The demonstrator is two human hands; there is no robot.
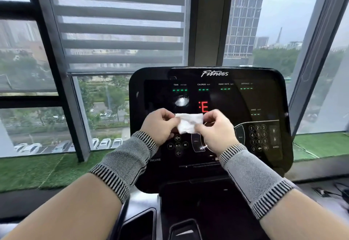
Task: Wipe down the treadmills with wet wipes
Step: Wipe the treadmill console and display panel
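Observation:
A small white wet wipe (188, 123) is held in the air in front of the black treadmill console (264, 96). My left hand (160, 124) pinches its left edge and my right hand (215, 128) pinches its right edge and lower corner. The wipe is folded and slightly crumpled. Both hands hover just before the middle of the console screen, which shows green dashes and a red "E". Grey knitted wrist sleeves cover both forearms.
A keypad (258, 137) sits at the console's lower right, media buttons (177, 145) at lower left. Black tray pockets (143, 222) lie below the console. Green artificial turf (37, 171) lines the sill under large windows with a striped blind (120, 22).

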